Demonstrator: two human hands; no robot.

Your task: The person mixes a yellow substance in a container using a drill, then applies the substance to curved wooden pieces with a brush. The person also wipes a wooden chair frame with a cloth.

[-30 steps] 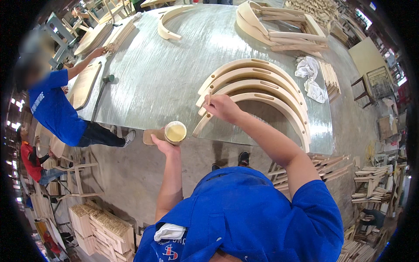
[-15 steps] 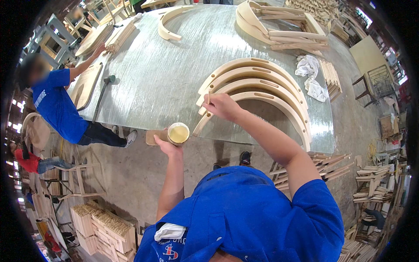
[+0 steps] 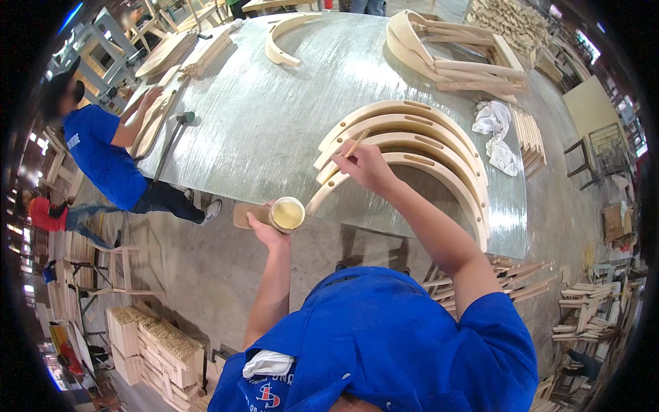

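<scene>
My left hand (image 3: 268, 233) holds a round cup (image 3: 287, 215) of pale yellow liquid just off the table's near edge. A flat brown piece (image 3: 243, 215), like a small board, sticks out beside the cup in the same grip. My right hand (image 3: 368, 169) pinches a thin wooden stick (image 3: 355, 144), which tilts up over the left part of several curved wooden rails (image 3: 439, 163). These arcs lie nested on the table, with round holes near their ends and long slots along their tops. Whether the stick touches wood I cannot tell.
The table (image 3: 254, 130) has a shiny film-like top. A mallet (image 3: 184, 119) overhangs its left edge, near a co-worker (image 3: 103, 151) in blue. White rags (image 3: 493, 120), wood strips (image 3: 528, 141) and a curved frame assembly (image 3: 467, 69) lie right. Another arc (image 3: 278, 51) lies far off.
My right hand has lifted a little and moved right, and the stick has swung from upright to slanting. The co-worker's hands have come back from the far strips to a nearer wooden board.
</scene>
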